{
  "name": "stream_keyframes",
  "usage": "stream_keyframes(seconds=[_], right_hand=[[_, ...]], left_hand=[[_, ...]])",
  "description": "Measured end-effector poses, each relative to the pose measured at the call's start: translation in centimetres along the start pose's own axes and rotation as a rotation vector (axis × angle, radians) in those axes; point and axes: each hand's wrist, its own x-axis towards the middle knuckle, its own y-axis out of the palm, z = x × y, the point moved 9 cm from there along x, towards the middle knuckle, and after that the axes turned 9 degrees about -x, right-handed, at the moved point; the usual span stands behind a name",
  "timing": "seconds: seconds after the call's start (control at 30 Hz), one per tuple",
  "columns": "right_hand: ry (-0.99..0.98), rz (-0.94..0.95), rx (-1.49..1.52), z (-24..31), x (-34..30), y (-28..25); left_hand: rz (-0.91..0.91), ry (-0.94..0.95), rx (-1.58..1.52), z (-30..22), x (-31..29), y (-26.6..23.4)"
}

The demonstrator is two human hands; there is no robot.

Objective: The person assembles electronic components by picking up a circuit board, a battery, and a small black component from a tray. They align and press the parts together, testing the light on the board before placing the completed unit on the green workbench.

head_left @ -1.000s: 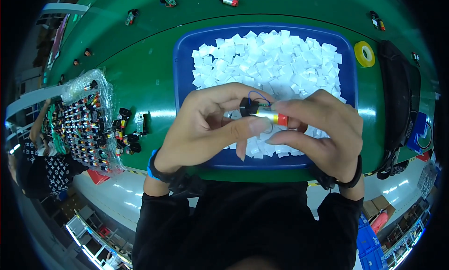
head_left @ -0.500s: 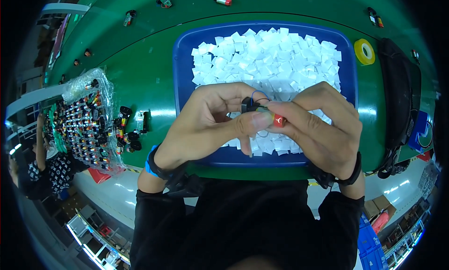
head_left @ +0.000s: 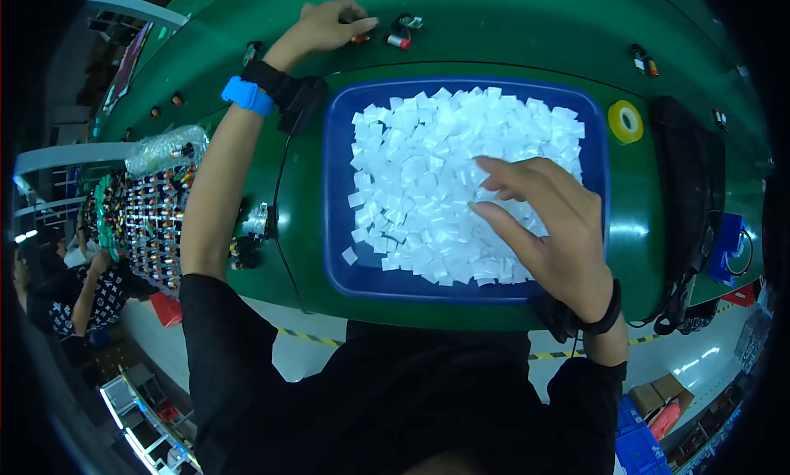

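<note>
My left hand (head_left: 333, 27) is stretched out to the far left of the green worktop. Thumb and curled fingers are parted, and a small red-ended battery assembly (head_left: 360, 39) shows just below them; whether they still touch it is hard to see. Just right of it lies another battery with a red end (head_left: 399, 41), wired to a small circuit board (head_left: 410, 21). My right hand (head_left: 547, 228) hovers over white square pieces (head_left: 444, 179) in a blue tray (head_left: 341, 282). Its thumb and fingers are spread, with nothing visible between them.
A yellow tape roll (head_left: 625, 121) and a black bag (head_left: 687, 162) sit right of the tray. At left, many batteries stand in a block (head_left: 152, 228) beside bubble wrap (head_left: 169, 148). A black cable (head_left: 284, 187) hangs from my left wrist. Another person (head_left: 86, 294) works at far left.
My hands have parted. The left went from above the tray to the far left with the battery assembly, which is now by the worktop there. The right stayed over the tray and opened.
</note>
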Motion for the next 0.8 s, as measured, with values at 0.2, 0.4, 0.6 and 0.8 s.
stream_keyframes(seconds=[0.2, 0.4, 0.6, 0.8], right_hand=[[-0.011, 0.029, -0.020, -0.7, -0.3, 0.3], [0.132, -0.114, 0.092, -1.7, 0.2, -1.0], [0.113, -0.266, 0.055, -0.7, 0.3, -2.1], [-0.146, -0.198, -0.140, 2.4, -0.2, -2.0]], left_hand=[[-0.160, 0.354, 0.197, -7.9, 0.5, 0.5], [-0.011, 0.209, -0.413, -11.8, -5.0, 0.2], [0.118, 0.223, -0.902, -19.6, -15.0, 3.9], [0.008, 0.245, -1.190, -19.8, -18.0, 4.8]])
